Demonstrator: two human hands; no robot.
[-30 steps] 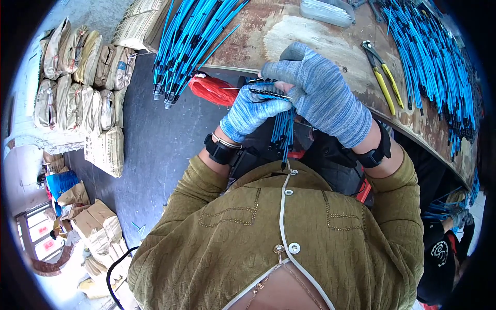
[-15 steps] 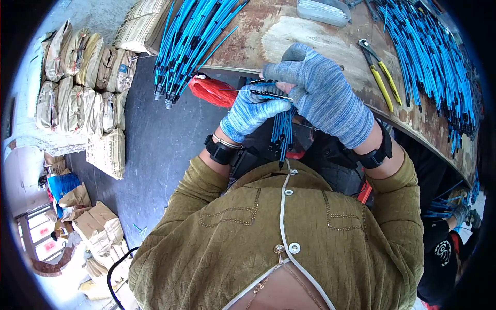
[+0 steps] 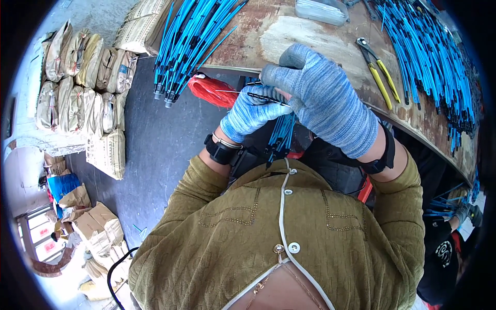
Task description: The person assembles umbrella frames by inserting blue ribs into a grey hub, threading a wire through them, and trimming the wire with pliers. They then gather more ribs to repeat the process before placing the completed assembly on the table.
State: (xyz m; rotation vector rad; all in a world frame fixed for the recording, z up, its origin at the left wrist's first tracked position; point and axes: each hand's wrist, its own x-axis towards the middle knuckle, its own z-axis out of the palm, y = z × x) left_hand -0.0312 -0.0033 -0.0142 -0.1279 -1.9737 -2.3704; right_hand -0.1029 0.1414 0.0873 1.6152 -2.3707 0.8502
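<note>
At the near edge of the table my two hands meet, both in blue-grey knitted gloves. My left hand is closed, with a thin black rod lying across its fingers and a fine pale wire sticking out past it on the left. My right hand pinches at the right end of that rod; its fingertips are partly hidden, so what else they hold cannot be made out. Beneath the hands hangs a bundle of thin blue rods with black ends; whether the left hand grips it is hidden.
Blue rods lie heaped at the table's left and right. Yellow-handled pliers and a clear tray rest on the table. A red bundle hangs by its edge. Wrapped packages are stacked left; another person's gloved hand shows right.
The right hand has shifted slightly. The thin black rod and wire have moved a little left, and the lower end of the hanging bundle has swung left.
</note>
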